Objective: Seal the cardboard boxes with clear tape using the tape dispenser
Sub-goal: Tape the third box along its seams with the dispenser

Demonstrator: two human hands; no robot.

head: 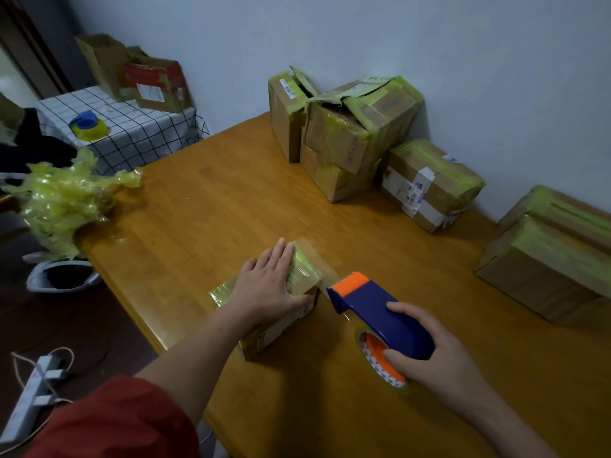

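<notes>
Cardboard box [305,276] on the desk [231,206]: we are pressing it under our flat left hand [264,285]; just right of that hand, our right hand [443,358] is gripping the blue tape dispenser [373,302].

My left hand [267,285] lies flat, fingers straight, forearm [198,352] bare below a red sleeve [115,421]; my right hand [439,355] curls around a blue-and-orange plastic tape dispenser [373,302].

Dim, even indoor light with a cool cast; the table [231,200] shows a soft sheen and faint shadows beside the boxes [347,133]. The wide lens bends the edges, and the whole picture is slightly soft and grainy.
</notes>
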